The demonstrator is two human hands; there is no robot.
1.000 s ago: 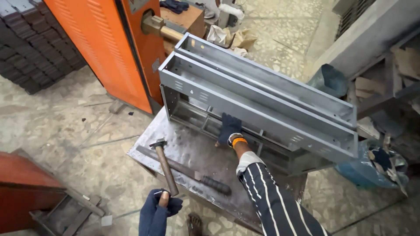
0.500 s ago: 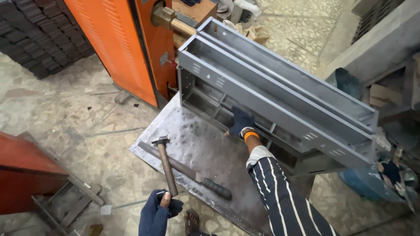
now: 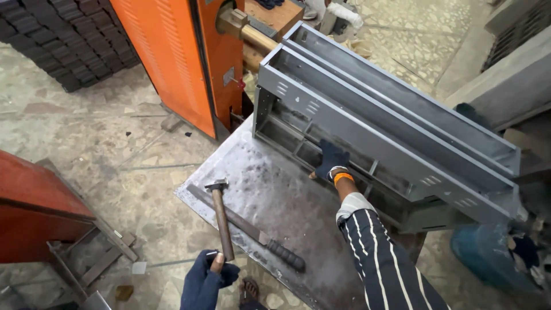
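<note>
My left hand [image 3: 208,279] is clenched around the wooden handle of a steel-headed hammer [image 3: 220,217], head raised away from the grip. My right hand [image 3: 331,163] grasps the long grey sheet-metal housing [image 3: 367,135], steadying it on the scuffed steel surface [image 3: 270,195].

Orange machine [image 3: 178,63], dark bricks [image 3: 63,40] (stacked), blue drum [image 3: 488,258].

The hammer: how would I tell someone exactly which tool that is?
Start at the grey steel plate beside the orange machine. Over its near left corner, the gloved left hand grips a wooden-handled hammer. The flat file beside it lies untouched and has a black grip.
</note>
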